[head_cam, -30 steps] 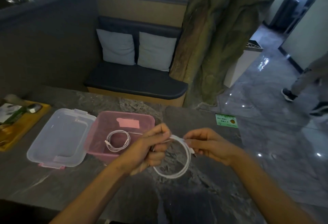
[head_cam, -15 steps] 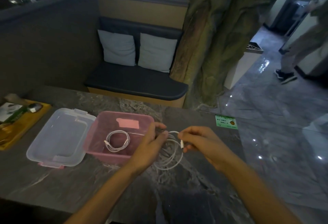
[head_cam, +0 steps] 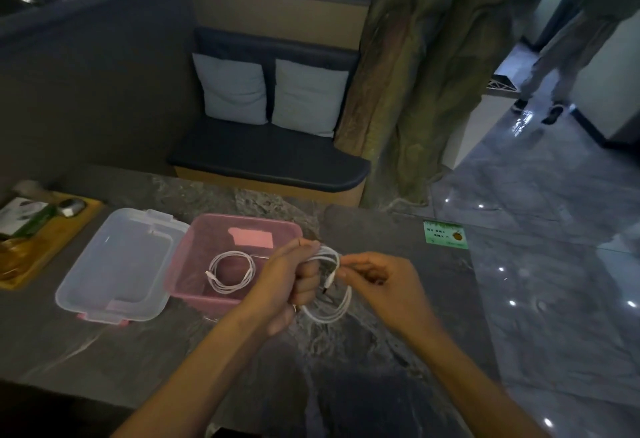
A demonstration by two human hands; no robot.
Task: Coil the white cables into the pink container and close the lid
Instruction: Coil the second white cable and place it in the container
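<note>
A pink container (head_cam: 194, 264) stands open on the dark stone table, with one coiled white cable (head_cam: 231, 272) lying flat inside it. Its clear lid (head_cam: 117, 264) lies upside down just to the left, touching the container's edge. Right of the container, above the table, my left hand (head_cam: 291, 281) grips a second white cable (head_cam: 332, 302) wound into several loops. My right hand (head_cam: 381, 285) pinches that cable's loose end near the plug, beside the top of the coil.
A yellow tray (head_cam: 45, 247) with a spoon and packets sits at the table's left edge. A green card (head_cam: 445, 235) lies at the far right corner. Beyond the table are a bench with two cushions (head_cam: 270, 94) and a person (head_cam: 568, 56) walking on the glossy floor.
The cable in my hands has gone from one wide loop to a tighter coil of several loops. Both hands have drifted slightly toward the container. The person in the background has walked farther away.
</note>
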